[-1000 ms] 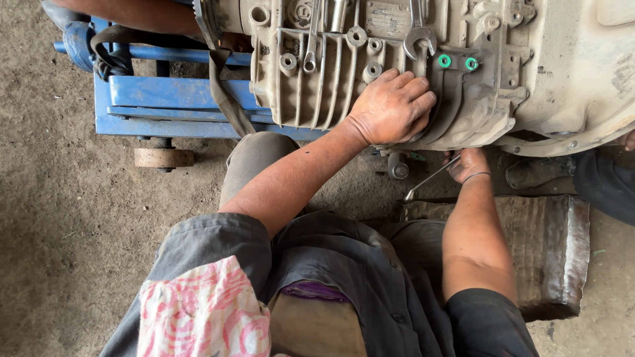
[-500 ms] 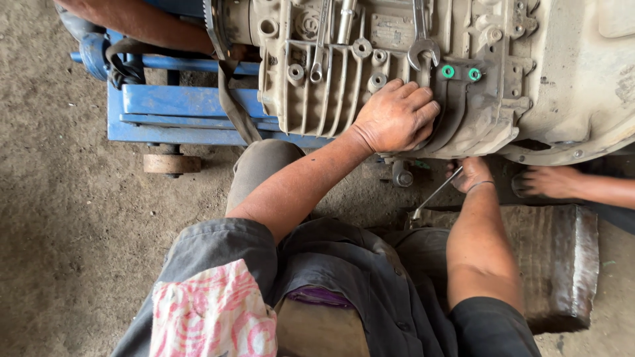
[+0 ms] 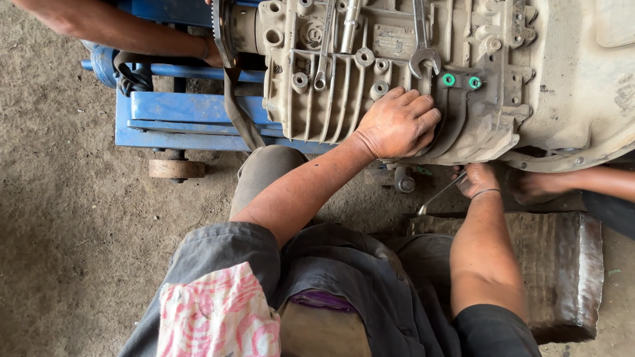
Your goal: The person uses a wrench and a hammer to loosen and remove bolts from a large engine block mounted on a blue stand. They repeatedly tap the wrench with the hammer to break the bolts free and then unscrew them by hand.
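A bare dirt floor, grey-brown and scuffed, fills the left side of the view and runs under everything else. Across the top lies a big, grimy cast-metal gearbox housing, pale beige, with cooling ribs on its near face and a wide bell-shaped end on the right. It rests over a blue steel frame with a small wheel on the ground, and a dark strap hangs down from the housing's left end. Below the housing on the right sits a worn, dented metal block.

The person crouches close, in a dark grey shirt, with a pink-and-white patterned cloth at the lower left. The left hand lies flat on the housing's ribbed side, fingers spread and pressing against the metal, gripping nothing. The right hand reaches under the lower edge of the housing and is closed round the end of a thin metal rod, which slants down towards the ground; what the rod's tip meets is hidden.

Two spanners lie on top of the housing: a ring-ended one over the ribs and an open-ended spanner just above the left hand. Beside that are two small green plugs set in the casting. Another person's forearm crosses the upper left, and a further hand comes in low from the right.
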